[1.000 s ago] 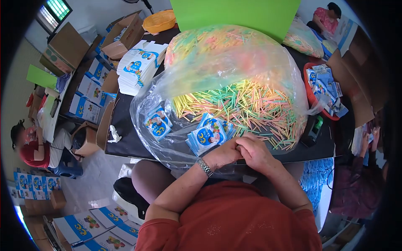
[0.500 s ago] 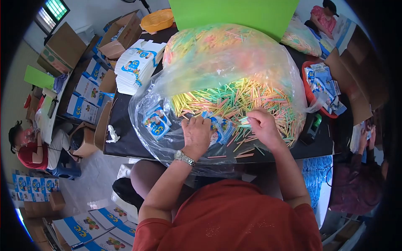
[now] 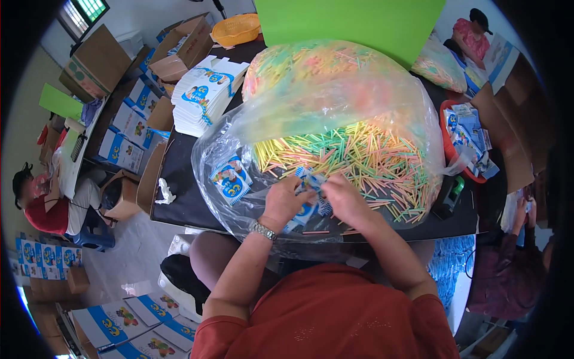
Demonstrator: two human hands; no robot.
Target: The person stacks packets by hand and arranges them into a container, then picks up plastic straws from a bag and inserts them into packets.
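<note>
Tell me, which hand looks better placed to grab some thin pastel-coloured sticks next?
Probably the right hand: most of the loose, thin, pastel-coloured sticks spread beside and beyond it. The left hand sits nearer their left end and appears to hold a blue-and-white printed plastic packet.

The sticks (image 3: 382, 164) are yellow, green and pink, the packets (image 3: 231, 180) blue and white, partly striped.
</note>
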